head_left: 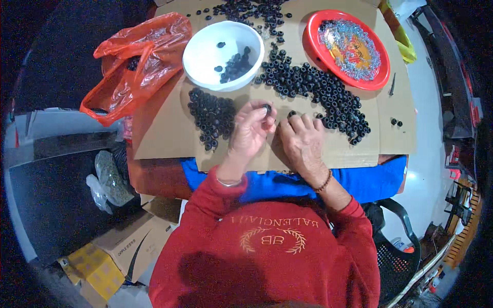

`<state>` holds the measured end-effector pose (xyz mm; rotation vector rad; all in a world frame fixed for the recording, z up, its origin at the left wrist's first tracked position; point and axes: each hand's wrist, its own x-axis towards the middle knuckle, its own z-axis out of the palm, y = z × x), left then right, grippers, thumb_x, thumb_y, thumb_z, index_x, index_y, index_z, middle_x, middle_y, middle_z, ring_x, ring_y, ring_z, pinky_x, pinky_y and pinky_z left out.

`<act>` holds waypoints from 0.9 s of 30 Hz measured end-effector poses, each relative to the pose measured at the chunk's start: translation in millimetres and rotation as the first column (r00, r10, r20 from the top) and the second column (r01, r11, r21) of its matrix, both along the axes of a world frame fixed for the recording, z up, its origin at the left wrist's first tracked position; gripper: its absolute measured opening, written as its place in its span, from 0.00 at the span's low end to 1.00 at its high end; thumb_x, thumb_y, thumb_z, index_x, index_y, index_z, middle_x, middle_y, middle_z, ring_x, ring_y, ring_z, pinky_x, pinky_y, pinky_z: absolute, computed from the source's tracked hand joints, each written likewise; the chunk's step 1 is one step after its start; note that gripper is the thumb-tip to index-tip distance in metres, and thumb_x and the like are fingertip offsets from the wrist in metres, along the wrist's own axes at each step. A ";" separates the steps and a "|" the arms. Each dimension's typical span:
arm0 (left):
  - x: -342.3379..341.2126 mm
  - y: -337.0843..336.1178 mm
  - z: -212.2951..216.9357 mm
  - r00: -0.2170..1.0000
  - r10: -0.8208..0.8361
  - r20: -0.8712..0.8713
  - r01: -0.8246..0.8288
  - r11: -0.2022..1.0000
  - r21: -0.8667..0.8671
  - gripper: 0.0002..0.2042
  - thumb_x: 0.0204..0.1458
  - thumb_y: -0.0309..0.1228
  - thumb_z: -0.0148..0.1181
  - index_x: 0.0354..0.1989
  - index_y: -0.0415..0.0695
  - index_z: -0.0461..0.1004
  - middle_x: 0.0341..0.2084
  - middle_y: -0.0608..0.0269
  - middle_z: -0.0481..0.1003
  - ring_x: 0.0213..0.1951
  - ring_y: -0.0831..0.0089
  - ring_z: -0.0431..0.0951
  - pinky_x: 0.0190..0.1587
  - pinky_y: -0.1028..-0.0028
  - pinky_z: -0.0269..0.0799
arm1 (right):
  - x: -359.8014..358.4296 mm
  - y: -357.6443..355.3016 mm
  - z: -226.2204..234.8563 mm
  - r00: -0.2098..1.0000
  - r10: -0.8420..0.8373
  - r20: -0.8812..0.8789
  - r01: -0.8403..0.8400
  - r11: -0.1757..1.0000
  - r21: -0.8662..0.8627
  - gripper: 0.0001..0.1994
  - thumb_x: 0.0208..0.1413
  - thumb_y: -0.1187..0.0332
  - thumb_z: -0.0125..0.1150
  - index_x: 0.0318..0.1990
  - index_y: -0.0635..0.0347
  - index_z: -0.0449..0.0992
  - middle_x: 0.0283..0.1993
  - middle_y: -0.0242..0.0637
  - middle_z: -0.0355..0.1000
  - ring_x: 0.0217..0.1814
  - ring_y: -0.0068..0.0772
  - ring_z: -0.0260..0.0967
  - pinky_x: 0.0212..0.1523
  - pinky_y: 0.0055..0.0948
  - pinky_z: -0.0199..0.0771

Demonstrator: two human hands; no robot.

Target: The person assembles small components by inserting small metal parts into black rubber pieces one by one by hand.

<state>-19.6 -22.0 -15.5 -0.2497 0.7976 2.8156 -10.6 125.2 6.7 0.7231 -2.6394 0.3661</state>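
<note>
My left hand (248,132) is raised just above the cardboard, its thumb and fingertips pinching a small round black plastic piece (267,109). Close beside it, my right hand (303,139) rests low with its fingers curled under; whatever they hold is hidden. One loose black piece (292,113) lies just beyond the right knuckles. A heap of hollow black pieces (328,95) spreads from behind the hands out to the right. Another pile of black pieces (210,115) lies left of my left hand.
A white bowl (193,54) with some black pieces stands at the back left, beside an orange plastic bag (154,61). The red plate (310,37) at the back right carries small shiny metal parts. A thin dark tool (393,84) lies near the cardboard's (169,138) right edge.
</note>
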 end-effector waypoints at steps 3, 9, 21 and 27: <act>-0.3 -1.2 -5.5 1.000 -0.014 0.004 0.014 1.000 0.010 0.07 0.51 0.24 0.53 0.39 0.41 0.71 0.31 0.58 0.74 0.27 0.77 0.72 0.27 0.76 0.69 | 0.6 2.3 -2.4 1.000 0.020 -0.008 -0.021 1.000 -0.005 0.04 0.39 0.68 0.56 0.23 0.55 0.69 0.29 0.33 0.63 0.33 0.33 0.62 0.32 0.34 0.59; 1.8 0.8 -2.7 0.999 -0.042 -0.006 0.042 0.999 0.017 0.08 0.51 0.25 0.53 0.39 0.40 0.71 0.31 0.58 0.74 0.27 0.77 0.72 0.27 0.77 0.69 | -3.8 9.3 3.2 0.994 0.070 0.085 -0.056 0.985 -0.161 0.05 0.37 0.73 0.58 0.24 0.58 0.69 0.28 0.35 0.64 0.29 0.37 0.61 0.30 0.36 0.60; 7.3 2.3 2.0 0.984 -0.178 0.006 0.178 0.984 0.002 0.11 0.51 0.25 0.54 0.43 0.37 0.69 0.29 0.56 0.74 0.25 0.75 0.73 0.27 0.77 0.69 | -11.1 23.2 31.2 0.832 0.377 0.408 0.145 0.562 -0.814 0.03 0.46 0.81 0.57 0.31 0.67 0.73 0.31 0.34 0.71 0.35 0.23 0.66 0.36 0.22 0.66; 6.6 1.7 -1.7 0.976 -0.216 -0.019 0.217 0.976 0.021 0.11 0.50 0.25 0.57 0.42 0.37 0.71 0.28 0.59 0.75 0.26 0.76 0.74 0.26 0.78 0.69 | -12.9 18.3 29.7 0.850 0.372 0.374 0.100 0.583 -0.806 0.03 0.43 0.80 0.60 0.27 0.66 0.73 0.29 0.36 0.69 0.33 0.27 0.65 0.33 0.22 0.64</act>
